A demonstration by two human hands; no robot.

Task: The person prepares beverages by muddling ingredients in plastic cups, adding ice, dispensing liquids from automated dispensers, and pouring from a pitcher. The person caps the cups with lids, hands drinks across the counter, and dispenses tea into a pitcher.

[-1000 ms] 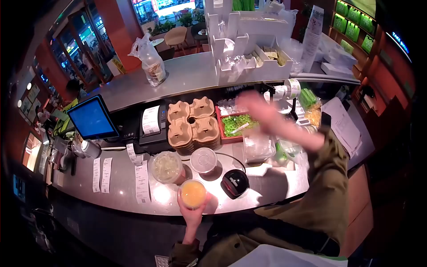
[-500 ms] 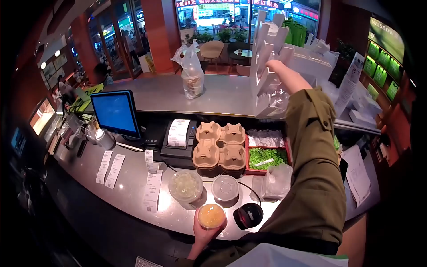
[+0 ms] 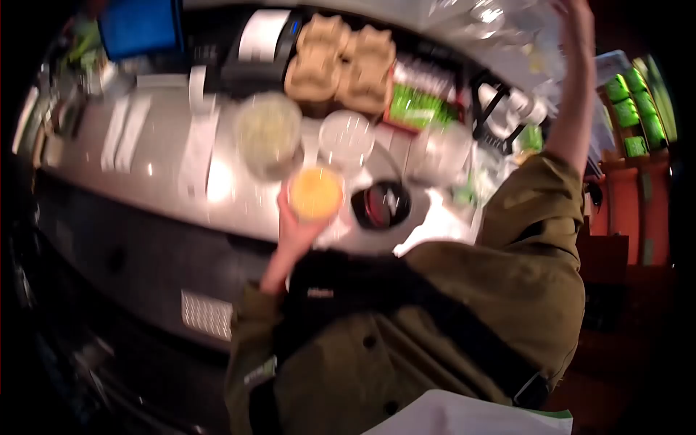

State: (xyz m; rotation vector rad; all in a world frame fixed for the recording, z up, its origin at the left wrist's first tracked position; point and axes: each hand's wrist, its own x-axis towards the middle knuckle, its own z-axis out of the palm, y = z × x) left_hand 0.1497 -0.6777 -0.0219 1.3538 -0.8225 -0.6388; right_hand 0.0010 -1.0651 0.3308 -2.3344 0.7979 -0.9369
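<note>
My left hand (image 3: 293, 230) is wrapped round a cup with an orange drink (image 3: 315, 193) near the front edge of the counter. Just behind it stand a larger, wide cup with pale contents (image 3: 267, 134) and a smaller cup with a whitish lid (image 3: 347, 139). A round black and red device (image 3: 381, 204) sits to the right of the orange drink. My right hand (image 3: 573, 10) reaches up at the top right, near clear plastic items. The picture's edge cuts that hand off and it is blurred, so its fingers do not show.
Brown cardboard cup carriers (image 3: 341, 61) sit behind the cups, beside a receipt printer (image 3: 257, 61). A red box with green packets (image 3: 420, 105) is right of them. Paper receipts (image 3: 199, 148) lie on the left. A blue-screen monitor (image 3: 140, 27) stands at the back left.
My view has tilted down and turned right, so the counter appears higher and blurred. My right arm still reaches outward, its hand now at the top edge. My left hand keeps holding the cup.
</note>
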